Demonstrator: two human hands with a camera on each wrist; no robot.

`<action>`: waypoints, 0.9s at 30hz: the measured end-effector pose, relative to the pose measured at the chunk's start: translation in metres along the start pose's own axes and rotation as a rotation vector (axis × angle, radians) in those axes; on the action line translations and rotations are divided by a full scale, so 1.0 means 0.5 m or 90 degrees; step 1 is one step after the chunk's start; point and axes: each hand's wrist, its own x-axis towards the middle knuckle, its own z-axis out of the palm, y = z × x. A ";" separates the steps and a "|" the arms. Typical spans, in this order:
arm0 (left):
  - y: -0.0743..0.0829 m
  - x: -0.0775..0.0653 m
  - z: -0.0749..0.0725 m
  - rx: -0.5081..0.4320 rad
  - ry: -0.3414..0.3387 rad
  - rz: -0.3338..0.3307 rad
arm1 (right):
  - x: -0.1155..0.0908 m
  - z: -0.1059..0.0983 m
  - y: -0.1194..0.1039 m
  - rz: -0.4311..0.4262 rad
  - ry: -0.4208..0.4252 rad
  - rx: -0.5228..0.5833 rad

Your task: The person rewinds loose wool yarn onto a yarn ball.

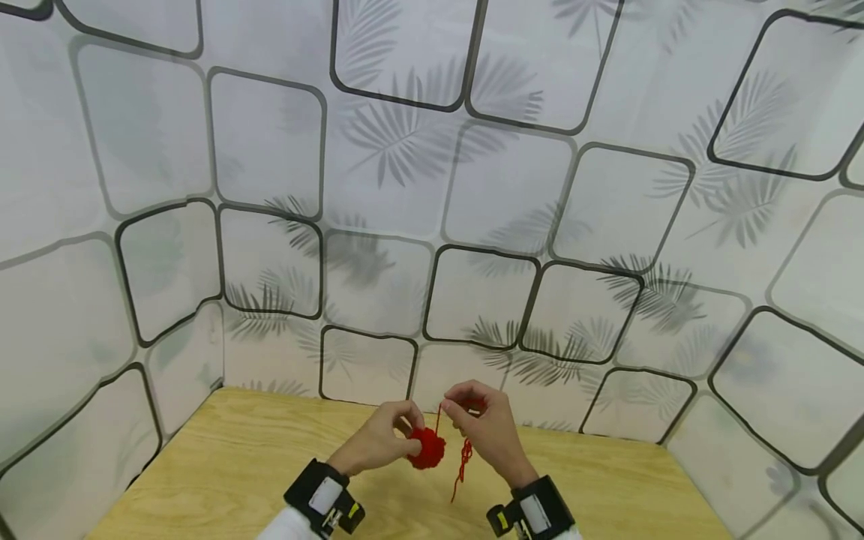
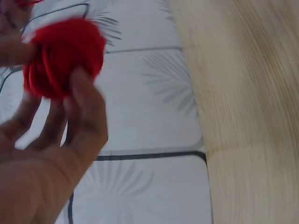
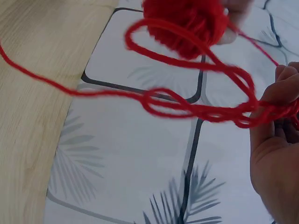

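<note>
My left hand holds a red ball of yarn between thumb and fingers, above the table. In the left wrist view the ball shows wound strands, with fingertips pressed on its sides. My right hand, just to the right, pinches a strand of yarn that runs taut to the ball. From the same hand hangs a looped, chain-like length of yarn with a loose tail. The right wrist view shows these loops coming out of the curled fingers, the ball behind them.
A light wooden table lies under both hands. Behind it and at the sides hangs pale cloth with dark rounded squares and leaf prints. Each wrist wears a black strap with a small camera.
</note>
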 end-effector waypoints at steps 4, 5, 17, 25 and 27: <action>0.005 -0.004 -0.006 -0.257 -0.104 -0.011 | 0.004 0.002 0.019 0.031 0.010 0.038; 0.006 -0.004 -0.007 -0.310 -0.117 -0.003 | 0.003 0.005 0.024 0.043 0.011 0.043; 0.022 0.005 -0.010 -0.477 0.172 -0.031 | -0.040 0.047 0.042 0.077 -0.059 0.023; 0.006 0.010 0.006 -0.106 0.369 -0.020 | -0.053 0.048 0.018 0.025 -0.044 -0.047; 0.001 0.007 0.009 0.035 0.361 0.000 | -0.051 0.045 0.014 0.010 -0.036 -0.070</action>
